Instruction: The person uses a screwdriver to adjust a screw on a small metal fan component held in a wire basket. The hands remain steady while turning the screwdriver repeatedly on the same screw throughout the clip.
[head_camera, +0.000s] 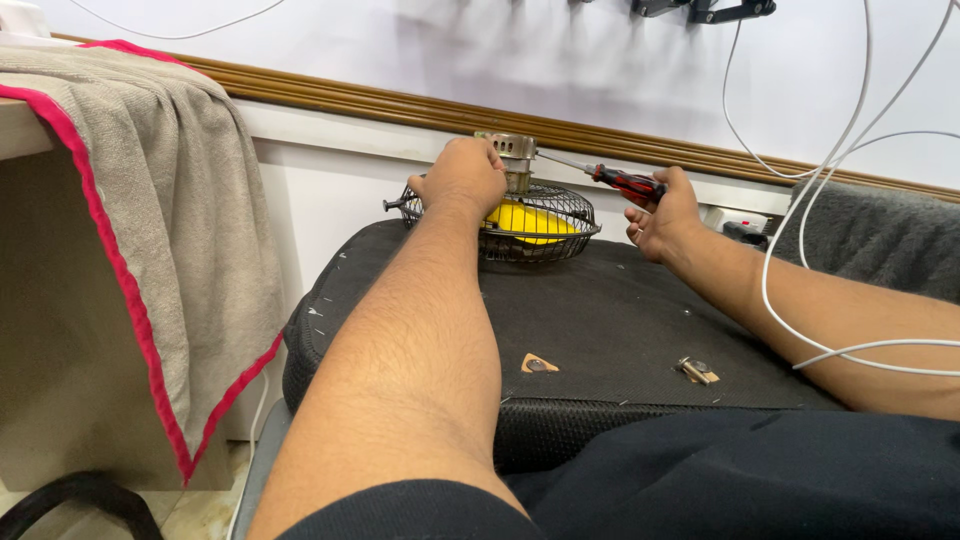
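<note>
Left hand (462, 178) clamped over the metal motor housing (512, 150) at centre top of frame, steadying it; right hand (662, 215) closed round the red-and-black handle of a screwdriver (618, 182), shaft angled up-left w/ the tip right at the motor's side. Looks like a screw on the motor is being worked, tho the screw itself is too small to see. Next move, by my read, calls for keeping the tip seated & the housing from twisting. Motor sits atop a black wire fan guard (535, 238), yellow blades (528, 220) inside, lying flat at the far edge of a black padded cushion (600, 320). Small metal bits (693, 370) lie lower right of centre on the cushion. Beige towel w/ red trim (150, 200) hangs at left; white cables (800, 290) loop down at right; wood moulding (350, 100) runs along the white wall behind.
</note>
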